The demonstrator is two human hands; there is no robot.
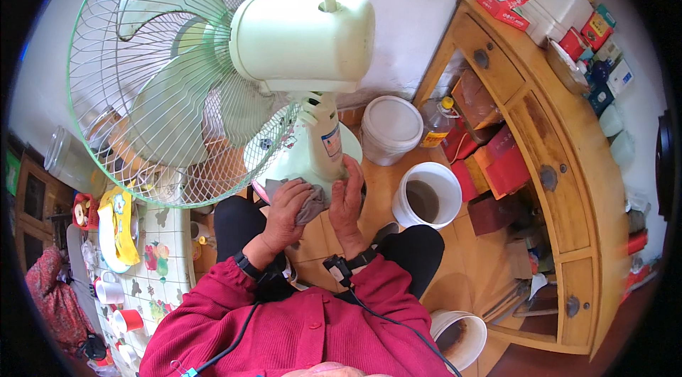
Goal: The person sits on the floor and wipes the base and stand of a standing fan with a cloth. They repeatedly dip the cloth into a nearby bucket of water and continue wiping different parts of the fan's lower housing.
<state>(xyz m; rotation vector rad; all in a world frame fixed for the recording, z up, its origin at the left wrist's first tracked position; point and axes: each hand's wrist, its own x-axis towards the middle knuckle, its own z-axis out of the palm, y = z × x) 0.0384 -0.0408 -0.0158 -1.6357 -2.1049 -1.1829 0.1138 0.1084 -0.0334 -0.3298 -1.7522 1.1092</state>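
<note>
A pale green electric fan stands before me, its wire guard and blades turned to the left. My left hand grips a crumpled grey cloth pressed against the front of the fan's base. On the right side of the base and lower neck rests my right hand, its palm against the plastic and its fingers extended, with no separate thing seen in it. A label with writing sits on the fan's neck. The underside of the base is hidden.
White buckets stand right: a lidded one, one holding murky water, another lower down. A wooden desk has boxes beneath and on top. Left is a table with a patterned cloth, cups and a yellow cloth.
</note>
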